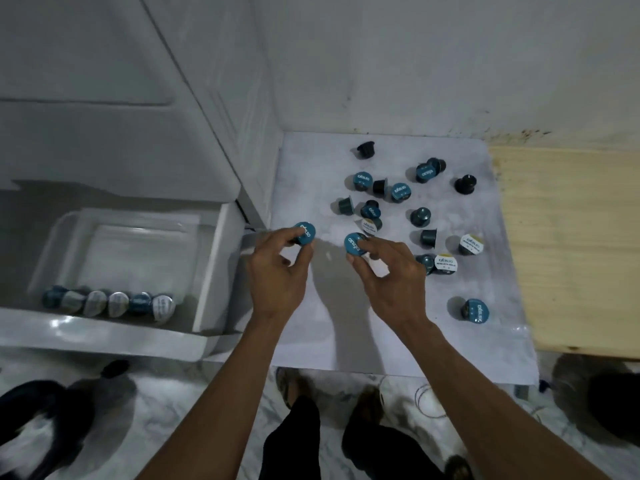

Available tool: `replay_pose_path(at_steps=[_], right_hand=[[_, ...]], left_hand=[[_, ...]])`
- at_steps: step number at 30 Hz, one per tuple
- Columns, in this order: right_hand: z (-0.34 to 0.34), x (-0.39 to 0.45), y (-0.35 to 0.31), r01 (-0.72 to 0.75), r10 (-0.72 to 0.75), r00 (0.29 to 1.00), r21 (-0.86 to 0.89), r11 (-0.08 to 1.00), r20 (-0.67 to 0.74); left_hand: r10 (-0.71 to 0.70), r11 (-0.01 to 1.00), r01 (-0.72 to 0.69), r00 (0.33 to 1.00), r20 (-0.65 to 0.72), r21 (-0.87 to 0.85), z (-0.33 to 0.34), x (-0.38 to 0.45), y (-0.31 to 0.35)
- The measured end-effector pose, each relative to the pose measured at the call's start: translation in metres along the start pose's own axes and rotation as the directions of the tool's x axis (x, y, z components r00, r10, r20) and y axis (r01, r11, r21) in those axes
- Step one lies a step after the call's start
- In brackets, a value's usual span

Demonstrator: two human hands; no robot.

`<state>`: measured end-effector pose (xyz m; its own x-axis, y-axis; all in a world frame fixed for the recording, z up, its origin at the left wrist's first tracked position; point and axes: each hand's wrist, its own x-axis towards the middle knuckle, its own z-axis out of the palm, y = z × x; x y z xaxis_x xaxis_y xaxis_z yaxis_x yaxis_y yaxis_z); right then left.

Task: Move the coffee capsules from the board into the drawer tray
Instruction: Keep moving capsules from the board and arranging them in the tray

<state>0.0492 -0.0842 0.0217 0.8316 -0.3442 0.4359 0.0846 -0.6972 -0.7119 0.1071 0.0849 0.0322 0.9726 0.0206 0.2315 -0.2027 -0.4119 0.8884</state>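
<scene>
Each hand (277,268) (391,271) pinches 1 capsule (304,233) (354,243).

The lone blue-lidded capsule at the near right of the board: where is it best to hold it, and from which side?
Pinch the capsule across its lid rim, coming from above. It lies tilted, lid facing up, apart from the others, so the rim is probably free all round.

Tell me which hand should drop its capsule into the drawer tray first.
Left. The left hand already pinches a blue capsule at the board's left edge, beside the drawer tray. The right hand, holding its own capsule, is farther away.
</scene>
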Motion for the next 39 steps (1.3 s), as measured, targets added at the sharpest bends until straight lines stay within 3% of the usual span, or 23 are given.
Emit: replay_pose_path(at_steps=[9,14,18,23,28,32,39], right_hand=[[-0.01,0.026,-0.11,0.032,-0.028,0.999,0.106,0.994,-0.037],[0.032,0.023,-0.179,0.014,-0.026,0.998,0.196,0.98,0.058],[0.083,0.016,-0.231,-0.016,-0.019,0.987,0.218,0.976,0.157],[0.146,0.001,-0.282,-0.111,0.079,0.966,0.118,0.987,0.246],[0.191,-0.017,-0.307,-0.158,0.127,0.926,0.059,0.986,0.356],[0.225,-0.017,-0.311,-0.139,0.121,0.874,0.003,0.99,0.471],[0.27,0.002,-0.313,-0.166,0.18,0.746,-0.082,0.983,0.641]], left_hand=[[0.142,0.99,-0.141,0.986,-0.088,0.02,-0.12,0.02,0.068],[0.13,0.986,-0.124,0.991,-0.043,0.116,-0.222,0.04,0.037],[-0.003,0.975,-0.004,0.999,0.032,0.221,-0.313,0.073,-0.007],[-0.082,0.935,0.029,0.987,0.136,0.352,-0.402,0.111,-0.062],[-0.115,0.918,-0.045,0.921,0.372,0.394,-0.422,0.132,-0.099],[-0.151,0.915,-0.091,0.826,0.543,0.393,-0.417,0.14,-0.117],[-0.174,0.898,-0.163,0.72,0.672,0.408,-0.402,0.168,-0.138]])
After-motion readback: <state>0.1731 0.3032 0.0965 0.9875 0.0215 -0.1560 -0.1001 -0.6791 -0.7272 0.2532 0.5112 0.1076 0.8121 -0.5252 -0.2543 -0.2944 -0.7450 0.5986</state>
